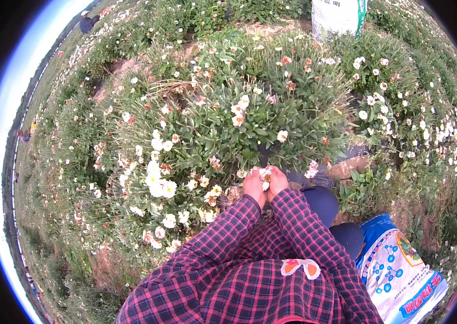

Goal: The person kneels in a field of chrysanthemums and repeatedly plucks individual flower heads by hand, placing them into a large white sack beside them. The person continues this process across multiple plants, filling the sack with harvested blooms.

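My left hand (254, 187) and my right hand (277, 182) are close together, low in front of my body. Several white and pinkish flower heads (265, 176) lie between them, cupped by both hands; how the grip is shared is partly hidden. Green bushes with white blooms (155, 178) stand to the left of my hands. Just beyond my fingers grows a leafy plant (228, 141) with white and browned flowers. A pinkish-white bloom (312, 169) is to the right of my right hand.
A printed white and blue woven sack (394, 271) lies beside my knees at the lower right. Another white sack with a green edge (336, 18) stands among the plants ahead. Flowering rows spread around me. A person (86, 24) is far off at the upper left.
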{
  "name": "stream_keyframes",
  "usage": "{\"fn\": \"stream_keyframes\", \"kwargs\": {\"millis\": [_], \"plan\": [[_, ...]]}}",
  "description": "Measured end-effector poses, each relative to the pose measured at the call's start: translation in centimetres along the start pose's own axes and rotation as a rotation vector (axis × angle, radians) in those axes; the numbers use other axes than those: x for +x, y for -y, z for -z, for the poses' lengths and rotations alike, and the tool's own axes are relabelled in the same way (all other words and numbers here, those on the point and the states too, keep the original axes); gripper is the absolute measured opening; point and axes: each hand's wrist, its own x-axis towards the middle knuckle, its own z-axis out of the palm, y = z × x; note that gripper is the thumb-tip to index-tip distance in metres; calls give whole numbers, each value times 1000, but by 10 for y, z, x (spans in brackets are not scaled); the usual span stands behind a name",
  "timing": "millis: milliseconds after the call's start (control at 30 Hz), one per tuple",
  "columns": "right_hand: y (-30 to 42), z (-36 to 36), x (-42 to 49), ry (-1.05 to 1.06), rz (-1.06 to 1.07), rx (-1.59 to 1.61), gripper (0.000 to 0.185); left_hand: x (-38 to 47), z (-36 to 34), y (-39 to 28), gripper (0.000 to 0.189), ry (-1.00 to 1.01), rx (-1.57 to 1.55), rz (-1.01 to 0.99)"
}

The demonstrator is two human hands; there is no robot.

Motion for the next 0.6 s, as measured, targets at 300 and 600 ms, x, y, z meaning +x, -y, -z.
{"fn": "stream_keyframes", "kwargs": {"millis": [300, 600], "plan": [[-23, 6, -64, -51, 188, -605, 20, -62, 25, 8, 27, -88, -17, 86], [5, 2, -122, -97, 333, -759, 19, -108, 20, 9, 26, -7, -102, 226]]}}
